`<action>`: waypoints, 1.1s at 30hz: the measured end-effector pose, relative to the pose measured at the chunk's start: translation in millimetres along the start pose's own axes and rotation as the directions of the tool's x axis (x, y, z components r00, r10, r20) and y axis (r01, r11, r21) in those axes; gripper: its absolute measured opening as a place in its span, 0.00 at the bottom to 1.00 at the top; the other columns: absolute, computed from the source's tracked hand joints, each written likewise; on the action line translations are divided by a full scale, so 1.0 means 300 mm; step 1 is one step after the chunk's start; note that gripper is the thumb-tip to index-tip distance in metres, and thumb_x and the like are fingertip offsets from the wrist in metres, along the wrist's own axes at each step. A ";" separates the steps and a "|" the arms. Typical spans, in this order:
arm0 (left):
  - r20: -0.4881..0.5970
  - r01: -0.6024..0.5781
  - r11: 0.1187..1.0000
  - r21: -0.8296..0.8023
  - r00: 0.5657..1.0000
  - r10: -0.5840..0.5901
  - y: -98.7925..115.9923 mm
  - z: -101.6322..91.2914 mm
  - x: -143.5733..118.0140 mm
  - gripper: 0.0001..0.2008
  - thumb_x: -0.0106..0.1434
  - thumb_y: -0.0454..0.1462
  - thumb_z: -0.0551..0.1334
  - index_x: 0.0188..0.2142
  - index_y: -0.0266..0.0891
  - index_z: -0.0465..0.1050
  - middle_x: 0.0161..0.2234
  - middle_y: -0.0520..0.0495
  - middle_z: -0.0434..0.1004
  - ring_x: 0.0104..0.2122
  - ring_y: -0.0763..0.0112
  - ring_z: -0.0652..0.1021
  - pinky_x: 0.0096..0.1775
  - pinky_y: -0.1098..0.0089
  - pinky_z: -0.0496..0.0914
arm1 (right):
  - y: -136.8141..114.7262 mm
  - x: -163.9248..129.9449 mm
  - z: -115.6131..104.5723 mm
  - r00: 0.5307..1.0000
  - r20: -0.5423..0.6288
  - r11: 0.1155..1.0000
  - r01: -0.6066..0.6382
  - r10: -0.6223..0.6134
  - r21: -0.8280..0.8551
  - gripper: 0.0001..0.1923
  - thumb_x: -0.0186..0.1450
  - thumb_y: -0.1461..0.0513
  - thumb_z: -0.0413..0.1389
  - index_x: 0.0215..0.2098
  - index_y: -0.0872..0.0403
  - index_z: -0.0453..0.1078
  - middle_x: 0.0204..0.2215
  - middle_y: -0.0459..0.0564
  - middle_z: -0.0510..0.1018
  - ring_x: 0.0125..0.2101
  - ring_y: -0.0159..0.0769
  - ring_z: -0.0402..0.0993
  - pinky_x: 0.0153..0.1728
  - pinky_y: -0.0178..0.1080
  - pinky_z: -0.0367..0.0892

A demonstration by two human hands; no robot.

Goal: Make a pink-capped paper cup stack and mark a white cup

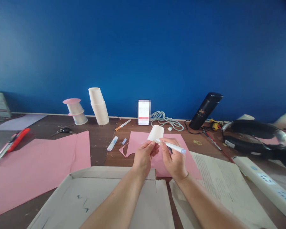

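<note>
Head view puts both hands at the centre, lifted above the brown wooden worktop (97, 149). The left hand (143, 156) pinches a small white paper cup (155, 133) by its lower edge, tipped with its base up and away; the right hand (173, 159) is closed around a slim white pen with a pale blue cap (173, 147), its tip at the cup's side, just right of the left fingertips. It reads as marking or drawing on the cup wall; the next stroke calls for a steady cup and light pressure, since thin paper dents. Beneath the hands lies a pink paper sheet with a curved cut (143, 144); nearer is a flattened grey cardboard box (105, 190). Far left stands a stack of white paper cups (98, 106).
</note>
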State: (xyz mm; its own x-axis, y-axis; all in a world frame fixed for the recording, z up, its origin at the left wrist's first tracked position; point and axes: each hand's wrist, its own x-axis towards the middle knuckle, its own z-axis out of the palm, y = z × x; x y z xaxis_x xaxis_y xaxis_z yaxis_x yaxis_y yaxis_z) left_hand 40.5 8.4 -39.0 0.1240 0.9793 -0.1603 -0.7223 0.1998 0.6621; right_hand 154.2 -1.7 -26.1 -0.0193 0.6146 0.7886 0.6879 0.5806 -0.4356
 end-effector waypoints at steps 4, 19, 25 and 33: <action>-0.009 0.002 1.000 0.007 1.000 -0.002 0.001 0.000 -0.001 0.12 0.49 0.38 0.70 0.31 0.32 0.77 0.30 0.45 0.76 0.31 0.76 0.75 0.36 0.75 0.68 | -0.003 0.001 0.000 1.000 -0.001 1.000 -0.005 0.005 -0.010 0.07 0.66 0.61 0.50 0.38 0.53 0.69 0.33 0.52 0.77 0.36 0.39 0.72 0.39 0.42 0.67; -0.021 0.001 1.000 -0.007 1.000 -0.001 0.003 0.001 -0.002 0.11 0.48 0.38 0.70 0.30 0.32 0.76 0.28 0.47 0.75 0.30 0.76 0.75 0.36 0.75 0.68 | -0.007 -0.002 0.003 1.000 -0.016 1.000 -0.015 0.015 0.005 0.06 0.66 0.62 0.51 0.38 0.54 0.69 0.33 0.51 0.77 0.36 0.38 0.72 0.39 0.42 0.66; -0.038 0.016 0.999 -0.042 0.999 -0.017 0.007 0.006 -0.007 0.10 0.49 0.37 0.70 0.30 0.33 0.76 0.29 0.48 0.75 0.31 0.77 0.75 0.36 0.75 0.68 | -0.008 -0.001 -0.004 0.996 -0.077 0.999 -0.039 0.039 0.001 0.07 0.66 0.63 0.49 0.40 0.54 0.69 0.35 0.51 0.76 0.37 0.38 0.72 0.40 0.42 0.66; -0.046 0.025 0.999 -0.036 0.999 -0.027 0.011 0.010 -0.008 0.11 0.48 0.36 0.70 0.30 0.33 0.76 0.28 0.48 0.75 0.30 0.77 0.75 0.34 0.75 0.69 | -0.005 -0.005 0.001 0.998 -0.056 0.999 -0.037 0.036 -0.009 0.07 0.66 0.62 0.50 0.40 0.54 0.68 0.33 0.51 0.76 0.35 0.38 0.72 0.39 0.42 0.66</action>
State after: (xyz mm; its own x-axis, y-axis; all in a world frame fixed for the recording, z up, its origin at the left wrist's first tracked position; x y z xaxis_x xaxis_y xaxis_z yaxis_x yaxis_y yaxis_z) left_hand 39.9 6.7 -34.3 0.1119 0.9710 -0.2114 -0.7428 0.2230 0.6312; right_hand 152.8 -3.4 -26.8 0.0459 0.6044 0.7953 0.6945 0.5530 -0.4603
